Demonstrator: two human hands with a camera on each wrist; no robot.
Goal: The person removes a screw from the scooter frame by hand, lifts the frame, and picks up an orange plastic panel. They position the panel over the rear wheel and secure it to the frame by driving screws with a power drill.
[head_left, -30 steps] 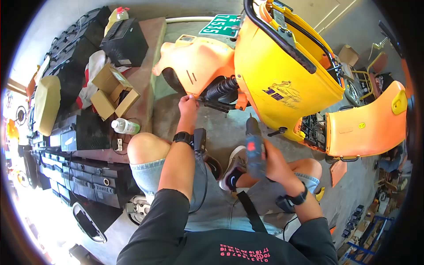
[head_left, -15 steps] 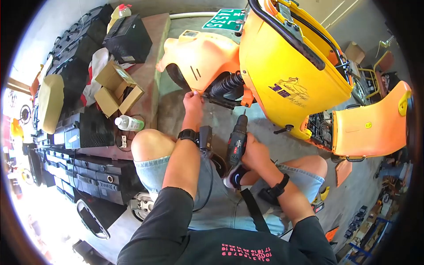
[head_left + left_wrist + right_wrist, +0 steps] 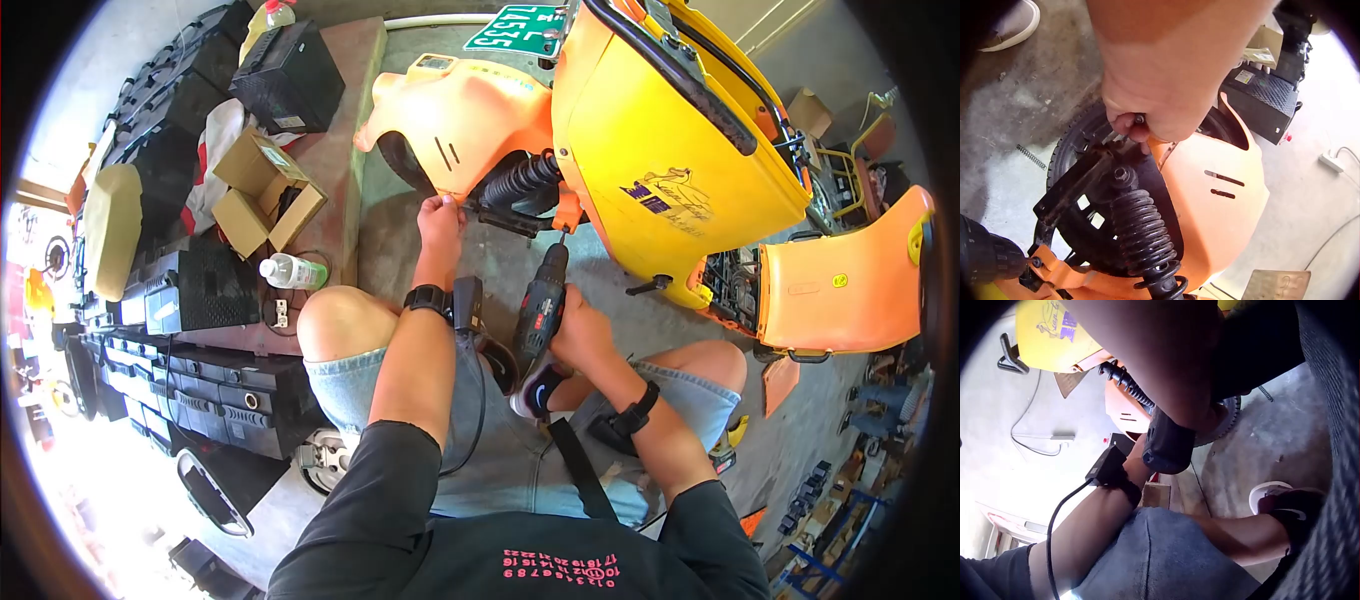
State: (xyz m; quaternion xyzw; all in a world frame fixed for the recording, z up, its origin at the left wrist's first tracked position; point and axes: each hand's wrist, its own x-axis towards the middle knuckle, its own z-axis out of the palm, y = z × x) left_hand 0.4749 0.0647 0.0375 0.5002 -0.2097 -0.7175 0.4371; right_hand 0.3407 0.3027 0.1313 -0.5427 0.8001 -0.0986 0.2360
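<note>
In the head view my right hand (image 3: 582,328) grips a cordless drill (image 3: 543,298) by its handle. The drill's bit meets a screw on the orange bracket (image 3: 1060,267) below the yellow body, as the left wrist view shows. My left hand (image 3: 440,230) is at the lower corner of the orange front fender (image 3: 1219,215). Its fingers are curled around a small dark bolt (image 3: 1140,118), whose end shows between them. Beside that hand are a black coil-spring shock absorber (image 3: 1141,228) and the wheel (image 3: 1063,153). The drill's base (image 3: 1169,449) hides part of the wheel in the right wrist view.
The scooter's yellow body (image 3: 650,150) tips over to the right, with an orange panel (image 3: 840,285) beyond. At left are a cardboard box (image 3: 262,205), a bottle (image 3: 292,271) and black batteries (image 3: 230,400). A loose spring (image 3: 1031,157) lies on the floor.
My right hand has brought the drill up and left, and its bit has come to the orange bracket. The left hand stays at the fender corner.
</note>
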